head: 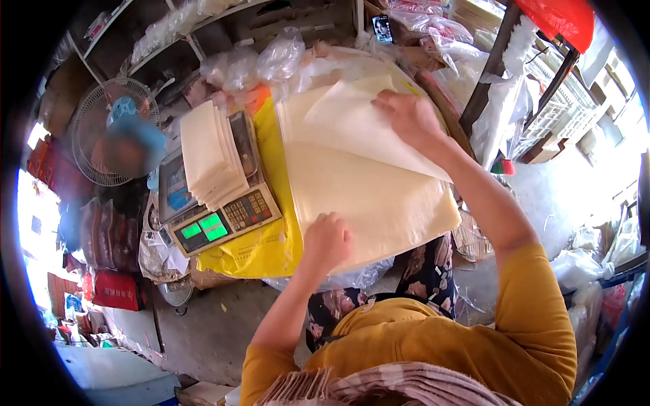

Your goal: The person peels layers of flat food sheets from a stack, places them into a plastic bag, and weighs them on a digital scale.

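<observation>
A stack of large cream sheets [355, 198], thin like paper or plastic film, lies before me. Its top sheet [350, 116] is partly turned over, with a slanting edge across the stack. My right hand [411, 114] rests on the far part of this turned sheet; whether it pinches or only presses it, I cannot tell. Near the stack's front left edge is my left hand [327, 241], its fingers curled, and what lies under them is hidden. To the left, a pile of folded cream sheets [210, 152] sits on a digital scale [226, 218] with lit green displays.
Yellow plastic sheeting [274, 238] lies under the scale and beside the stack. A fan [117, 132] stands at the left, partly blurred. Clear plastic bags [279, 56] and a phone [382, 28] are at the back. A dark post [490, 76] rises at the right.
</observation>
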